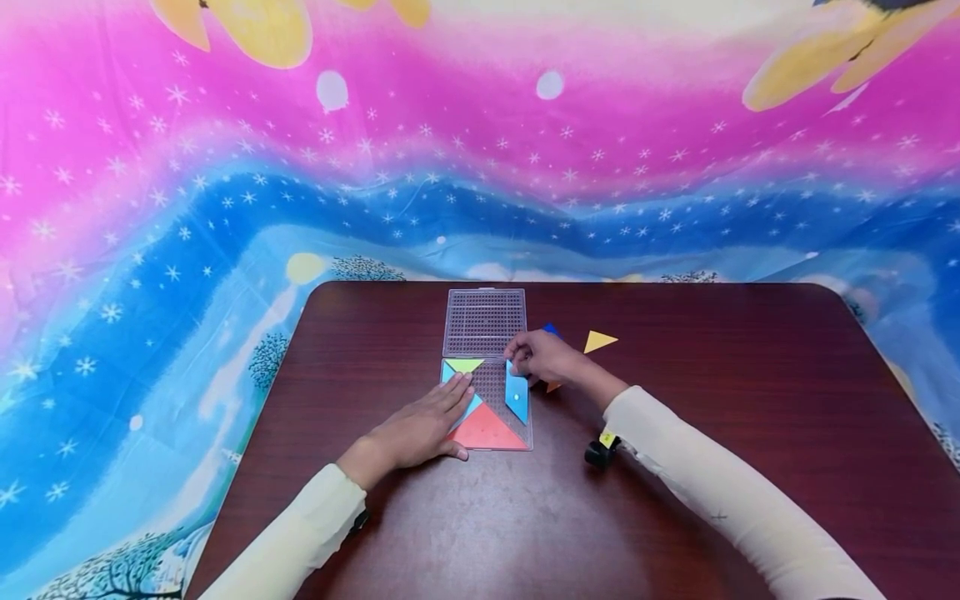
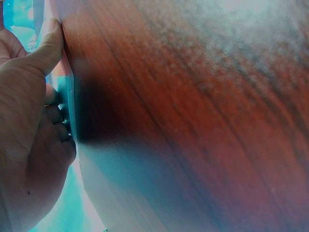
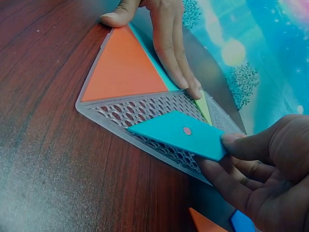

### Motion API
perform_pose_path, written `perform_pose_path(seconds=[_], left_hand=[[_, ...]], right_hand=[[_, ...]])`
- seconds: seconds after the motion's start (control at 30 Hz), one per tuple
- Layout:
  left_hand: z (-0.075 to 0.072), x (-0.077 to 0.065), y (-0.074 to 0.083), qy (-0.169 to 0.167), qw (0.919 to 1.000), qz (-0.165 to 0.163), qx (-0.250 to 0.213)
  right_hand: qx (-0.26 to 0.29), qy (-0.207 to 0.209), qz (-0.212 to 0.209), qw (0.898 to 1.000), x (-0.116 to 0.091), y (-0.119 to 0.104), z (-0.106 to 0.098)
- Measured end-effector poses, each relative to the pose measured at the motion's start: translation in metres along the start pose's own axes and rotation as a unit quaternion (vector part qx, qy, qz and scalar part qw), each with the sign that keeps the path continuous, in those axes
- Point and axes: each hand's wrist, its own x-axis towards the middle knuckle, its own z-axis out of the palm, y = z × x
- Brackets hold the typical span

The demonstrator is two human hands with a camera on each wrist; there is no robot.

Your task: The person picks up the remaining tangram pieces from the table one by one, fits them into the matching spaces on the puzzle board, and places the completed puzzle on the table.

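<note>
My right hand [image 1: 547, 358] pinches one end of a light-blue parallelogram tangram piece [image 3: 164, 128] between thumb and fingers. The piece slants over the bare holes of a clear perforated plastic case [image 1: 491, 383], near its right side. Spread over the case's left side, my left hand [image 1: 423, 425] rests with fingers straight and thumb at the front edge. In the case lie a large orange-red triangle [image 1: 489, 429], a light-blue triangle [image 3: 149, 55] partly hidden by the left hand, and a yellow-green triangle [image 1: 465, 365] by the left fingertips.
The perforated lid [image 1: 485, 323] lies opened flat behind the case. A yellow triangle [image 1: 598, 341] lies on the brown table [image 1: 675, 350] to the right. Partly hidden by the right hand are a dark-blue piece [image 1: 551, 329] and an orange piece [image 3: 205, 221]. A patterned cloth [image 1: 480, 167] hangs behind.
</note>
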Motion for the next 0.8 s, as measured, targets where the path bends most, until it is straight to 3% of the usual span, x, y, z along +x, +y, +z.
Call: perform_pose_path(seconds=[0.27, 0.8], left_hand=[[-0.0003, -0.0006, 0.0005, 0.004, 1.0, 0.005, -0.002], [-0.0003, 0.0001, 0.0003, 0.002, 1.0, 0.003, -0.002]], right_hand=[[-0.011, -0.011, 0.017, 1.0, 0.0039, 0.0019, 0.0027], [-0.013, -0.033, 0.0, 0.999, 0.0016, 0.0065, 0.007]])
